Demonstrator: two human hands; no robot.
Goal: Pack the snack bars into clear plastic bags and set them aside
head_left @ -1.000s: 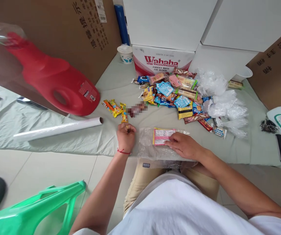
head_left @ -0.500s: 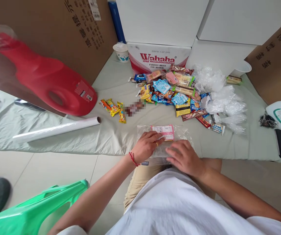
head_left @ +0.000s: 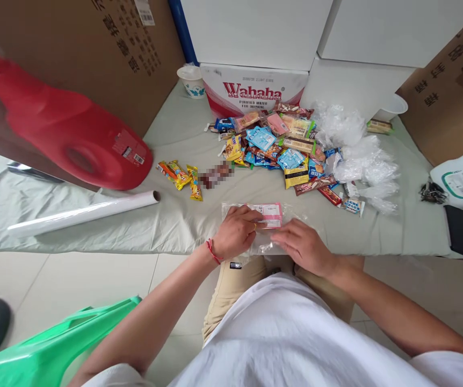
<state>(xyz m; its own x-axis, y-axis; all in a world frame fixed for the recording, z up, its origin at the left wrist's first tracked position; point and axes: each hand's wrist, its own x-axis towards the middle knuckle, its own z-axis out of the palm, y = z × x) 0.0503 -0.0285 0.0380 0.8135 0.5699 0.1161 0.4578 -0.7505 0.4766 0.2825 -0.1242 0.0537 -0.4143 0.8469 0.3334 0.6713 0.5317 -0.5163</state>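
Observation:
A clear plastic sheet or bag (head_left: 263,246) lies at the table's front edge, and a pink packet with a white printed panel (head_left: 272,212) is on or inside it. My left hand (head_left: 237,231) rests over the packet's left part, fingers together and pressing it down. Its thumb is hidden. To the right, my right hand (head_left: 304,244) has its fingertips brought together on the clear plastic beside the packet's lower right corner. Part of the plastic hangs over the edge above my lap.
Behind is a pile of wrapped snacks (head_left: 282,145), with crumpled clear plastic (head_left: 370,161) on its right. Yellow-wrapped snacks (head_left: 179,174), a film roll (head_left: 86,212) and a red jug (head_left: 66,129) are at left. A black phone (head_left: 462,232) lies right. A green stool (head_left: 54,341) stands below left.
My right hand's fingers have closed together and come down onto the plastic beside the packet. My left hand stays on the packet. The whole view has shifted slightly.

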